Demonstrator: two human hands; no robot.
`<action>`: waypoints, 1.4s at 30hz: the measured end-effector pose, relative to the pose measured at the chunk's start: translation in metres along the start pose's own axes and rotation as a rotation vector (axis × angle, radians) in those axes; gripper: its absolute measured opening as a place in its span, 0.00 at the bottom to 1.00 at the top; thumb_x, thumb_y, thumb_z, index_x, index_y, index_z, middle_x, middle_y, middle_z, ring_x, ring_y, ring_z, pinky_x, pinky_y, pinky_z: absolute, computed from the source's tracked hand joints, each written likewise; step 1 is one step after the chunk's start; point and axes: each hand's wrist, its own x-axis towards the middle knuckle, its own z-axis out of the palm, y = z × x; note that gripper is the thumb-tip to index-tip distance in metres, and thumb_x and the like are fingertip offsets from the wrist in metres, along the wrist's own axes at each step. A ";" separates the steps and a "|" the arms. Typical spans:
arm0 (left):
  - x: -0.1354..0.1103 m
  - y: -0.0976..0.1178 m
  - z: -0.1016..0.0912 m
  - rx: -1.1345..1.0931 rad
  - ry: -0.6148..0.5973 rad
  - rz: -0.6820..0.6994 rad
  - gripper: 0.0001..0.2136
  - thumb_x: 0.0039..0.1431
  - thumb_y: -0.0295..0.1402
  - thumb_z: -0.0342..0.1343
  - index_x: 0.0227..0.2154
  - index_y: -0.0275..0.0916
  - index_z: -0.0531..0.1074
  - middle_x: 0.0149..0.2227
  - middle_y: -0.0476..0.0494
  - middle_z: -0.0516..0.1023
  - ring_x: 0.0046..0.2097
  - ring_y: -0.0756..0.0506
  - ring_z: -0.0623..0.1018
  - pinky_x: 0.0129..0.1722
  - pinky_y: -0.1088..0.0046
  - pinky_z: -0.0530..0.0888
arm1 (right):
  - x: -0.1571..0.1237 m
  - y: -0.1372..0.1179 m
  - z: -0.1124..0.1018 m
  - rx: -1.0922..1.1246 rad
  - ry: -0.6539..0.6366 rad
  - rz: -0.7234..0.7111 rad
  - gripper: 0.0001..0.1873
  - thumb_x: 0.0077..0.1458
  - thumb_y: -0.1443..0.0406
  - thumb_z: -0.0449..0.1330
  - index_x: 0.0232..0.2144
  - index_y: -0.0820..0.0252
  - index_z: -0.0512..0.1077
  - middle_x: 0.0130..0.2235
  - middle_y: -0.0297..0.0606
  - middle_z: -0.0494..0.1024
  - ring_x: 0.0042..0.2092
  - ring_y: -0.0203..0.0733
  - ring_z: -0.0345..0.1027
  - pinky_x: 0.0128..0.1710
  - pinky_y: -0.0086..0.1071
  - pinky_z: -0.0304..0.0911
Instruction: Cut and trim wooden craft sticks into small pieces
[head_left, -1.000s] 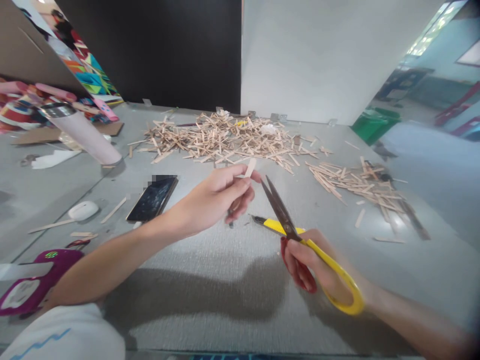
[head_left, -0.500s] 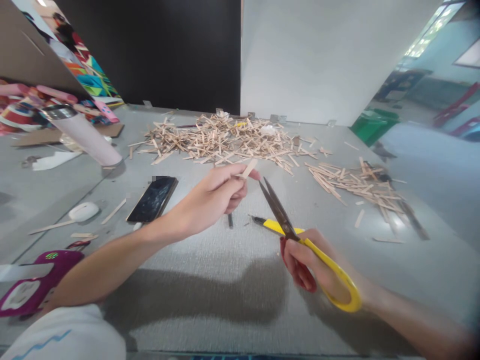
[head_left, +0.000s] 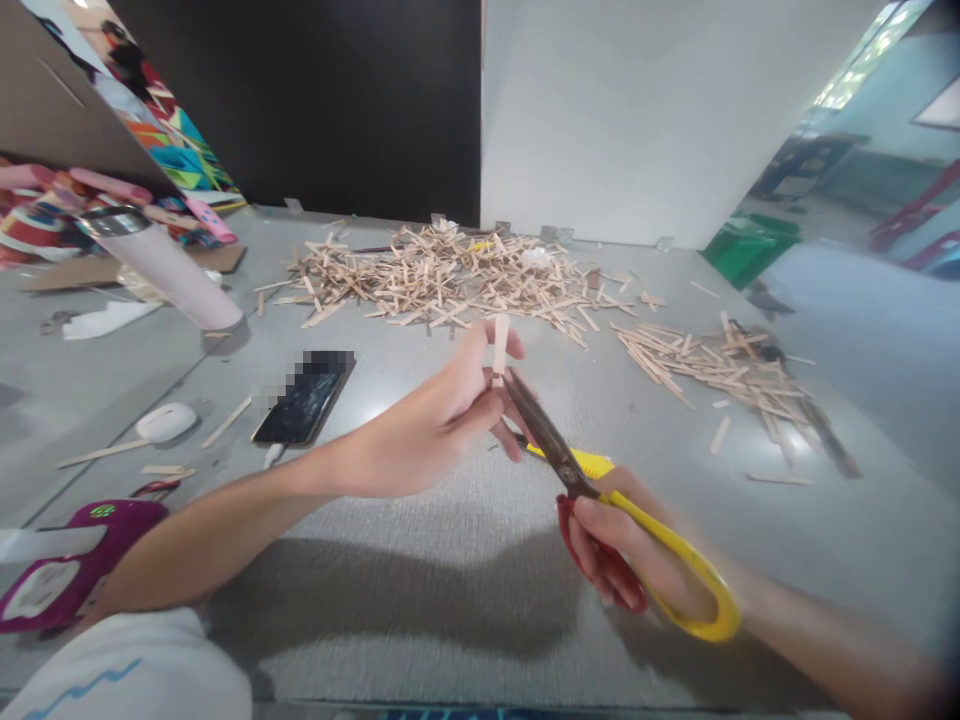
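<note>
Pinched in the fingers of my left hand [head_left: 450,410] is a short flat wooden stick [head_left: 501,345], held upright. My right hand [head_left: 626,530] grips scissors [head_left: 559,440] with dark blades and handles of yellow and red. The blade tips are close together and meet the lower end of the stick at my left fingers; whether they touch the wood I cannot tell. Partly hidden behind the scissors and my left fingers, a yellow utility knife [head_left: 592,462] lies on the grey table [head_left: 420,580].
A large heap of wooden sticks [head_left: 450,280] lies at the back, and a smaller pile [head_left: 705,365] is at the right. At the left are a phone [head_left: 307,400], a white mouse-shaped case [head_left: 166,423], a pale tumbler [head_left: 169,265] and a purple pouch [head_left: 112,545]. A green bin [head_left: 750,250] stands beyond.
My left hand has turned, bringing the stick from slanted to upright. The scissors' tips have moved left and down to the stick's lower end, and the blades have closed together.
</note>
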 end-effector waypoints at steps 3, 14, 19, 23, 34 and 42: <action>-0.001 0.000 0.001 0.017 0.008 0.006 0.07 0.79 0.27 0.47 0.51 0.45 0.54 0.51 0.42 0.80 0.45 0.47 0.86 0.42 0.70 0.83 | -0.001 -0.004 0.002 0.013 -0.011 0.009 0.41 0.61 0.31 0.60 0.18 0.59 0.68 0.15 0.33 0.66 0.15 0.30 0.57 0.15 0.23 0.53; -0.003 -0.008 0.011 0.021 0.060 0.029 0.14 0.76 0.26 0.52 0.50 0.47 0.51 0.59 0.34 0.78 0.54 0.41 0.87 0.44 0.66 0.85 | 0.001 -0.009 0.006 0.062 -0.045 0.031 0.39 0.61 0.34 0.60 0.16 0.58 0.68 0.12 0.32 0.64 0.13 0.30 0.54 0.14 0.23 0.53; -0.004 -0.015 0.016 0.021 0.036 0.112 0.16 0.74 0.23 0.52 0.49 0.48 0.50 0.64 0.33 0.74 0.63 0.42 0.82 0.58 0.61 0.84 | 0.001 -0.009 0.011 0.040 0.003 0.062 0.38 0.60 0.35 0.61 0.15 0.57 0.66 0.12 0.31 0.64 0.13 0.29 0.54 0.13 0.22 0.51; -0.005 -0.018 0.019 0.014 0.051 0.149 0.14 0.75 0.22 0.47 0.50 0.47 0.50 0.64 0.33 0.73 0.66 0.42 0.80 0.64 0.55 0.81 | 0.001 -0.002 0.012 -0.002 0.039 0.072 0.37 0.64 0.37 0.59 0.16 0.56 0.65 0.13 0.29 0.63 0.14 0.29 0.55 0.14 0.22 0.52; -0.003 -0.028 0.022 0.088 0.112 0.185 0.16 0.75 0.23 0.50 0.54 0.46 0.50 0.64 0.30 0.75 0.66 0.38 0.80 0.60 0.55 0.83 | 0.002 0.008 0.010 -0.148 0.109 0.029 0.39 0.68 0.35 0.56 0.19 0.57 0.66 0.16 0.30 0.66 0.16 0.29 0.59 0.15 0.22 0.53; -0.004 -0.036 0.028 0.120 0.162 0.263 0.14 0.76 0.23 0.49 0.53 0.46 0.51 0.63 0.29 0.76 0.66 0.35 0.81 0.59 0.52 0.84 | 0.008 0.011 0.014 -0.066 0.069 0.001 0.36 0.67 0.39 0.59 0.17 0.56 0.65 0.13 0.28 0.61 0.16 0.32 0.61 0.18 0.25 0.59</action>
